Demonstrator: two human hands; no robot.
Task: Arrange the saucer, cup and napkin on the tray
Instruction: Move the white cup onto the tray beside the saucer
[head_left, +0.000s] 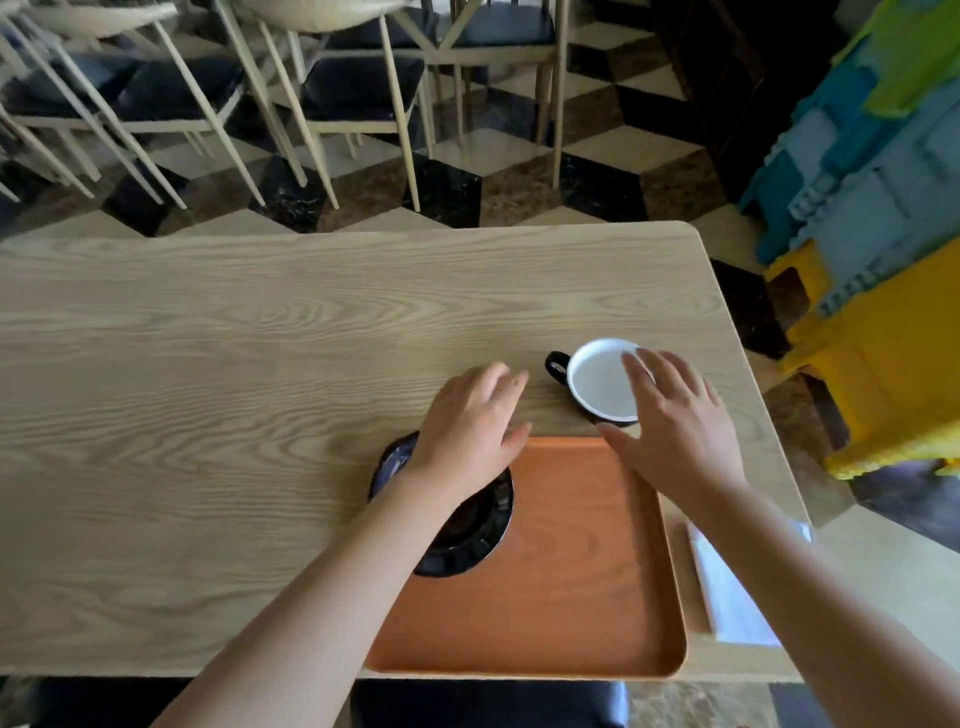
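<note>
Right now, as it stands:
Left hand (470, 423): fingers loosely spread, holding nothing, above the saucer (457, 525).
Saucer: overlapping the tray (566, 571)'s left edge.
Right hand (675, 421): fingers spread, over the cup (597, 382).
Cup: beyond the tray's far edge.
Napkin (727, 597): by the table (208, 389)'s right edge.

saucer (467, 540) half under left forearm, napkin (727, 597) partly covered

There is one wooden table (208, 364). On it there is one orange tray (571, 571), one black saucer (467, 535), one black cup (602, 382) with white inside, and one white napkin (727, 597). Two bare hands are over it: one left hand (472, 426) and one right hand (675, 426). Several chairs (358, 93) stand behind the far edge; their exact number is not clear.
</note>
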